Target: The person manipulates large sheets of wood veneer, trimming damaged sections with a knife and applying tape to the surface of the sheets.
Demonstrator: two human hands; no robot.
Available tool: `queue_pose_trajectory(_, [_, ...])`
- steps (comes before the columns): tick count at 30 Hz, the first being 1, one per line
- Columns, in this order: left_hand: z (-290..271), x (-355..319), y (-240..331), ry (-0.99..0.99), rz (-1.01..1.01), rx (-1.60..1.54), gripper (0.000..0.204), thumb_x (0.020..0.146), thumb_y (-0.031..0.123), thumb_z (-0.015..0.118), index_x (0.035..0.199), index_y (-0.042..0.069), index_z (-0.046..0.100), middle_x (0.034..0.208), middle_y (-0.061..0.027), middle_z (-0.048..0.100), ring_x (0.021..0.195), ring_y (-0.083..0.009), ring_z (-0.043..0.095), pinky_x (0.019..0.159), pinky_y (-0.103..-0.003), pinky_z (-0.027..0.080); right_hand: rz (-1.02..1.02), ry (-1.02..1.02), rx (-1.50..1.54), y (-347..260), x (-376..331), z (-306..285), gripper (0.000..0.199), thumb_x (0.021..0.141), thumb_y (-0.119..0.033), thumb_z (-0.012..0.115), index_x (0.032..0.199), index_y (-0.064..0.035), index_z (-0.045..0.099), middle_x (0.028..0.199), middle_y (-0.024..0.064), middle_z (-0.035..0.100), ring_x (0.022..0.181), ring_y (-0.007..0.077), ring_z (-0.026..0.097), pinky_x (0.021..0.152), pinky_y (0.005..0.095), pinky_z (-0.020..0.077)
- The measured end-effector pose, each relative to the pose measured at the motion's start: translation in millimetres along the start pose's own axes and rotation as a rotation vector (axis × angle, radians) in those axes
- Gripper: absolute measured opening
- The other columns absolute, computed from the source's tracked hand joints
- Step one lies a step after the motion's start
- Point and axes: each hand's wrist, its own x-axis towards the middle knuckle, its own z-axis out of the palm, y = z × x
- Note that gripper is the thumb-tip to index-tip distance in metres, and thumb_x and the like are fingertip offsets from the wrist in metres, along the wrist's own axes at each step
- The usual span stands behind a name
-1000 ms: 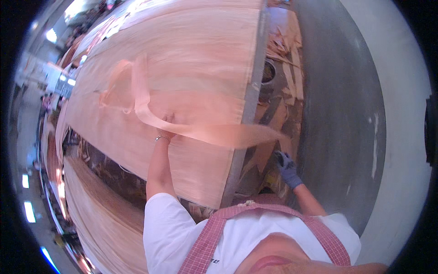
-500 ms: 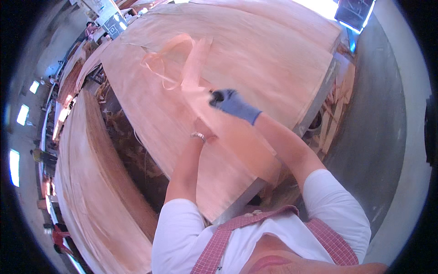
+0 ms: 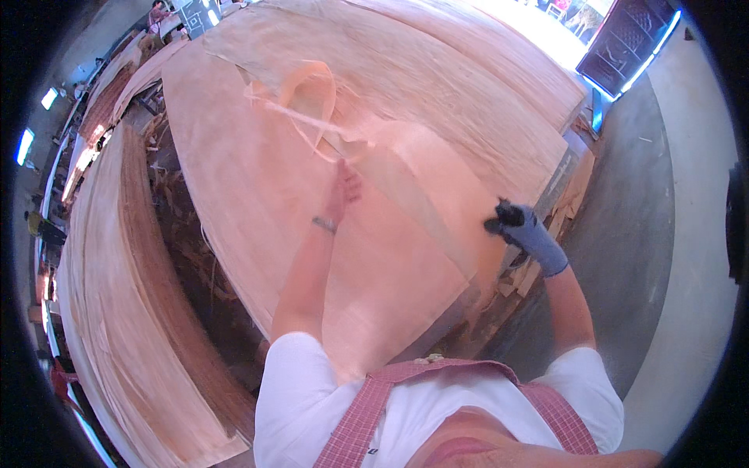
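Note:
A stack of pale wood veneer sheets [image 3: 265, 210] spreads before me. A loose veneer piece [image 3: 437, 179] lies across its top, running toward the near right edge and blurred in places. My right hand [image 3: 524, 230], in a blue-grey glove with dark fingers, is closed at the right edge of this piece. My bare left hand [image 3: 342, 191], a bracelet at its wrist, is over the stack with its fingers curled in. What those fingers hold, if anything, is hidden. Just beyond it, a thin curled veneer strip [image 3: 331, 86] loops up from the sheets.
Another veneer stack [image 3: 117, 312] stands to the left, across a dark gap holding scraps [image 3: 187, 234]. Broken veneer offcuts [image 3: 519, 281] lie below the right edge, beside the grey floor [image 3: 616, 234]. Far left, a person [image 3: 47, 228] is near the windows. A dark door panel [image 3: 628, 43] stands far right.
My right hand has swung right, away from my left hand, and the loose veneer piece has spread out rightward. My left hand has moved slightly farther forward. The view has shifted a little.

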Motion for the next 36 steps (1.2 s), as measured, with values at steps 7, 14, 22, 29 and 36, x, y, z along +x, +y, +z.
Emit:
queue_pose_trajectory(7, [5, 105, 66, 0.546, 0.029, -0.179, 0.092, 0.074, 0.073, 0.062, 0.135, 0.007, 0.046, 0.109, -0.0101, 0.056, 0.080, -0.0174, 0.054, 0.057, -0.030, 0.042, 0.077, -0.106, 0.021, 48, -8, -5, 0.030, 0.082, -0.019, 0.077, 0.100, 0.0031, 0.067, 0.077, -0.0013, 0.062, 0.075, 0.0022, 0.050, 0.067, 0.0229, 0.0460])
queue_pose_trajectory(14, [-102, 158, 98, 0.554, 0.240, 0.154, 0.051, 0.090, 0.048, 0.060, 0.107, 0.000, 0.062, 0.070, -0.0069, 0.054, 0.061, -0.0194, 0.053, 0.055, -0.031, 0.044, 0.073, -0.136, -0.114, 58, -3, 2, 0.030, 0.081, -0.023, 0.077, 0.097, 0.0010, 0.067, 0.071, 0.0076, 0.064, 0.066, 0.0117, 0.057, 0.064, 0.0276, 0.0479])
queue_pose_trajectory(22, [-77, 144, 104, 0.259, 0.299, -0.378, 0.032, 0.103, 0.033, 0.036, 0.112, 0.006, 0.052, 0.120, -0.0130, 0.058, 0.106, -0.0290, 0.060, 0.085, -0.039, 0.052, 0.168, 0.159, -0.879, 131, -46, -33, 0.041, 0.076, -0.032, 0.077, 0.105, -0.0044, 0.066, 0.093, 0.0129, 0.067, 0.085, 0.0271, 0.067, 0.070, 0.0369, 0.0535])
queue_pose_trajectory(29, [-71, 137, 96, 0.180, 0.227, -0.552, 0.031, 0.104, 0.030, 0.035, 0.111, 0.004, 0.050, 0.116, -0.0169, 0.059, 0.105, -0.0353, 0.061, 0.090, -0.046, 0.053, -0.059, 0.091, 0.062, 18, 109, 90, 0.090, 0.076, -0.024, 0.081, 0.145, 0.0001, 0.029, 0.141, 0.0169, 0.040, 0.118, 0.0294, 0.058, 0.090, 0.0388, 0.0547])
queue_pose_trajectory(36, [-95, 156, 102, 0.149, 0.254, -0.570, 0.029, 0.101, 0.029, 0.042, 0.105, 0.003, 0.054, 0.106, -0.0157, 0.064, 0.099, -0.0324, 0.064, 0.086, -0.045, 0.055, 0.212, 0.072, -0.858, 20, 249, 148, 0.072, 0.083, -0.048, 0.066, 0.134, -0.0032, 0.043, 0.119, 0.0228, 0.057, 0.102, 0.0358, 0.063, 0.076, 0.0466, 0.0524])
